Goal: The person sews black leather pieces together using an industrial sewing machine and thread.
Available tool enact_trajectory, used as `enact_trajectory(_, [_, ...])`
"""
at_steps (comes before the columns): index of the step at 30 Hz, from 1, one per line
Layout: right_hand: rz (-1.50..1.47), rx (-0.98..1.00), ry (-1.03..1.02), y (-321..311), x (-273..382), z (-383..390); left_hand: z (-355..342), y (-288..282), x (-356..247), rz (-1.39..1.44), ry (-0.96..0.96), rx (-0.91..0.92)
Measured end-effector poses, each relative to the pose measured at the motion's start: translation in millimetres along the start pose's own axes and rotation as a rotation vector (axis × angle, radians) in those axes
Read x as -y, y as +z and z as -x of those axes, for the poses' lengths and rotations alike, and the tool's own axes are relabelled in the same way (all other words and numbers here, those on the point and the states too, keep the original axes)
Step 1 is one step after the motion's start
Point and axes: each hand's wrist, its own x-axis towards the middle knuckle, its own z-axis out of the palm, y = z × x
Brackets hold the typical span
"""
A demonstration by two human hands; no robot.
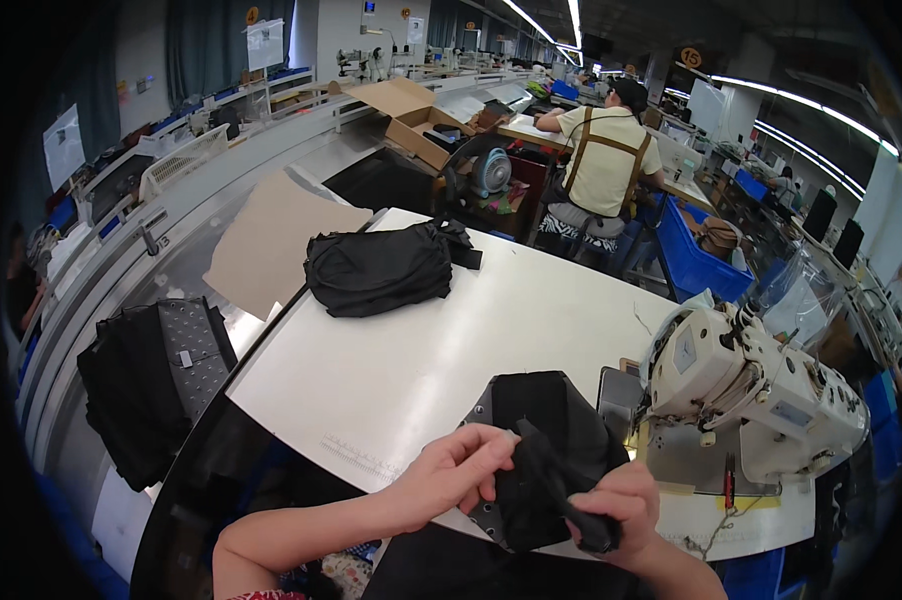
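Note:
A black fabric piece (543,400) with a grey, dotted edge lies at the front of the white table, partly over its near edge. Above it, my left hand (463,470) pinches a black fabric strip (543,455) between thumb and fingers. The strip runs toward my right hand (621,498), whose fingers are closed on black cloth at the strip's lower end. The folds there hide where strip and larger piece join. Just right of my right hand stands a white sewing machine (716,375).
A black fabric bundle (381,268) sits on the far left of the white table (401,370). Red-handled tweezers (730,482) and loose threads lie by the machine. More black pieces (141,390) rest left. A person (606,155) sits ahead, near a blue crate (701,260).

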Motion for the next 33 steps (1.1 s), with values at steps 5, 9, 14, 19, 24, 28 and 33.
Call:
enact_trajectory(5, [-0.106,0.162,-0.055,-2.8,34.4,25.0,3.2,10.0,13.2,-0.202,0.199,0.190])
enact_trajectory(9, [-0.255,0.118,0.133,-13.8,45.9,14.8,16.2,23.4,16.9,-0.251,0.295,0.207])
enact_trajectory(14, [-0.221,0.190,0.126,-8.2,57.5,28.6,30.8,36.7,50.0,-0.049,0.241,0.198])
enact_trajectory(19, [-0.227,-0.074,0.453,-8.1,62.8,42.9,42.5,46.2,60.3,0.160,0.271,0.008])
enact_trajectory(24, [-0.136,-0.053,0.440,-1.2,64.9,41.0,45.5,60.3,83.1,0.094,0.500,-0.018])
enact_trajectory(28, [-0.279,0.011,0.528,-14.0,54.2,50.5,46.1,59.5,91.0,0.009,0.741,-0.112])
enact_trajectory(33, [-0.258,-0.005,0.509,-13.8,78.4,34.8,41.9,66.0,91.0,-0.207,0.911,-0.053])
